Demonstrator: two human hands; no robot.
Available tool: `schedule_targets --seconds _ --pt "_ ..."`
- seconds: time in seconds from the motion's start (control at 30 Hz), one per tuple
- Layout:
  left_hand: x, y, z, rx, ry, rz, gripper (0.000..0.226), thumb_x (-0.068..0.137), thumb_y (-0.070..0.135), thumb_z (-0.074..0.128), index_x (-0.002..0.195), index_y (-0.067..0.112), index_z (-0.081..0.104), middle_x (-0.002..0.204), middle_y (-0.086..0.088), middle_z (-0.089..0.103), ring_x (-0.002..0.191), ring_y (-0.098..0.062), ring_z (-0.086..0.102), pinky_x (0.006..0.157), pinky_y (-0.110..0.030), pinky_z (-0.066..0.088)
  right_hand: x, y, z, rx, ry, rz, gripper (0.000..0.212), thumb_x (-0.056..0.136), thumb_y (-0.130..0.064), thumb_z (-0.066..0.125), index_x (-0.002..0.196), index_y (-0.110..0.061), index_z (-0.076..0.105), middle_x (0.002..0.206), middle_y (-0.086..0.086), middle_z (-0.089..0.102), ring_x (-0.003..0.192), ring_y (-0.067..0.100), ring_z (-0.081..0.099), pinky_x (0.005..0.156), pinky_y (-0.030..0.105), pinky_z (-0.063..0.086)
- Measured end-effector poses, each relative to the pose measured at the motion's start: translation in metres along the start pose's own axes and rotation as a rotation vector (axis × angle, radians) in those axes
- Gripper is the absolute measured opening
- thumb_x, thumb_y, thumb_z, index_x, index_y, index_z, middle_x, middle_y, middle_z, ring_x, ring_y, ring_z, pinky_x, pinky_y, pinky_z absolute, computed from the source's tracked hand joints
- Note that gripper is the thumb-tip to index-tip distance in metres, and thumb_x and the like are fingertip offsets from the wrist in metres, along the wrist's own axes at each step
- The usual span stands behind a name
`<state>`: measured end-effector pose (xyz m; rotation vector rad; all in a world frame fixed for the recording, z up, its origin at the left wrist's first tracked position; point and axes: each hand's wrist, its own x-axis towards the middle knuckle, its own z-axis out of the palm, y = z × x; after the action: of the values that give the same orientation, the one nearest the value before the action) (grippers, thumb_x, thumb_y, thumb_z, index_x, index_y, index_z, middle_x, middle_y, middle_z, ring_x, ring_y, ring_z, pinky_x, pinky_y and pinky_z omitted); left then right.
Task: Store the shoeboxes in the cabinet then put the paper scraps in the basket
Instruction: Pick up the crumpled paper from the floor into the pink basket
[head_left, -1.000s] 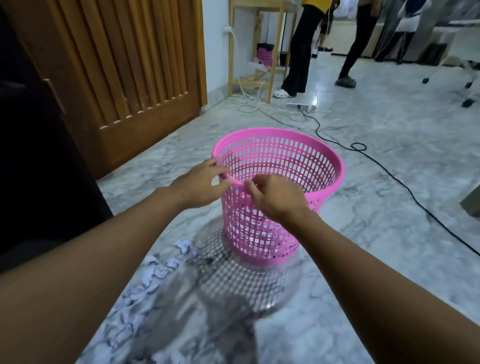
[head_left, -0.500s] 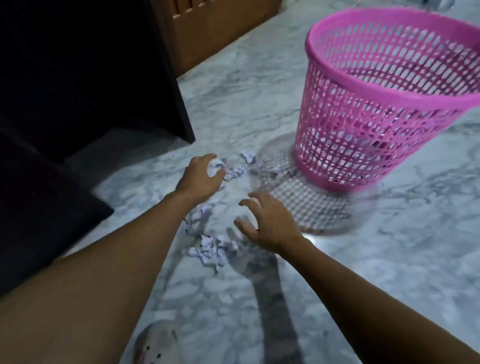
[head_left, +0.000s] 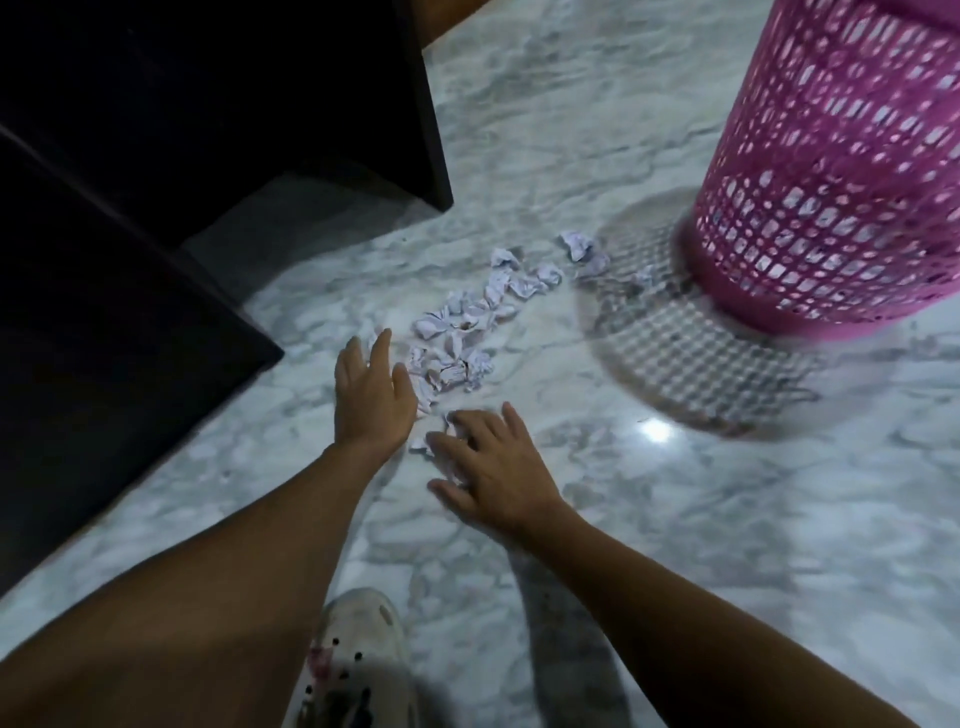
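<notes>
1. Because the paper scraps (head_left: 467, 332) lie loose on the floor (head_left: 675, 545) rather than in one lump, both hands come at them palm down and grip nothing. The left hand (head_left: 371, 400) has its fingers (head_left: 382, 345) straight and spread wide. The right hand (head_left: 493, 467) has its fingers (head_left: 457, 441) spread and slightly bent.
2. The left fingertips sit at the left edge of the heap, with scraps just beside the thumb. Held flat like that, the hand reads as a wall for raking the pieces toward the other hand.
3. The right fingertips reach the nearest small scraps, at the tail of the trail. Whether anything lies under that palm cannot be told.
4. Between the two sets of fingertips and just beyond them, the crumpled bits are thickest. From there they thin out in a ragged line running away and to the right.
5. The last scraps in that line lie well beyond the fingers, just short of the foot of the pink basket (head_left: 831, 182) and partly in its latticed shadow.
6. The basket stands upright on the floor, far to the right of the right fingers. That spot probably keeps each carry short. Its mesh is blurred, so what it holds cannot be told.
7. Left of the left fingers stands dark furniture (head_left: 208, 130), its corner near the heap. A white shoe (head_left: 358, 649) shows behind the wrists.
</notes>
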<state>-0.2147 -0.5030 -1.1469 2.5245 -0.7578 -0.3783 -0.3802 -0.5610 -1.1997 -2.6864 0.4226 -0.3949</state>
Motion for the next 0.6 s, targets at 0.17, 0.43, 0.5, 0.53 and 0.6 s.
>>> schedule_targets --seconds 0.17,0.43,0.5,0.53,0.6 --pt "0.005 -0.015 0.007 0.008 -0.044 -0.110 0.057 0.101 0.042 0.038 0.154 0.030 0.019 0.164 -0.008 -0.001 0.150 -0.025 -0.001 0.119 -0.047 0.019 0.009 0.008 0.007 0.119 0.080 -0.132 0.017 0.095 -0.031 0.057 0.093 -0.017 0.067 0.092 0.003 0.060 0.085 0.026 0.056 0.075 0.037 0.042" --pt "0.015 -0.006 0.015 -0.008 -0.092 -0.059 0.075 0.092 0.063 0.044 0.154 0.030 0.016 0.163 -0.008 0.002 0.150 -0.022 -0.002 0.121 -0.046 0.013 0.018 0.020 -0.005 0.294 0.058 -0.008 0.008 0.078 -0.013 0.065 0.086 -0.010 0.063 0.094 0.005 0.057 0.082 0.023 0.055 0.066 0.034 0.046" --pt "0.014 -0.002 0.018 0.004 -0.091 -0.036 0.080 0.089 0.066 0.045 0.154 0.030 0.016 0.163 -0.008 0.003 0.150 -0.022 -0.001 0.121 -0.047 0.012 0.019 0.022 -0.005 0.314 0.057 0.013 0.015 0.077 -0.012 0.066 0.091 -0.011 0.063 0.107 0.002 0.059 0.095 0.021 0.055 0.076 0.029 0.048" --pt "0.013 -0.001 0.021 0.012 -0.082 -0.016 0.083 0.087 0.068 0.046 0.154 0.031 0.015 0.163 -0.008 0.005 0.150 -0.023 0.001 0.121 -0.048 0.012 0.019 0.023 -0.005 0.318 0.061 0.006 0.014 0.076 -0.010 0.066 0.090 -0.011 0.062 0.103 0.001 0.061 0.094 0.021 0.055 0.077 0.029 0.047" --pt "0.014 0.001 0.025 0.029 -0.057 0.037 0.089 0.080 0.074 0.048 0.152 0.033 0.016 0.162 -0.009 0.009 0.149 -0.025 0.005 0.120 -0.047 0.015 0.018 0.025 -0.006 0.327 0.059 0.022 0.012 0.076 -0.009 0.066 0.086 -0.013 0.061 0.089 0.000 0.061 0.086 0.020 0.053 0.072 0.031 0.045"
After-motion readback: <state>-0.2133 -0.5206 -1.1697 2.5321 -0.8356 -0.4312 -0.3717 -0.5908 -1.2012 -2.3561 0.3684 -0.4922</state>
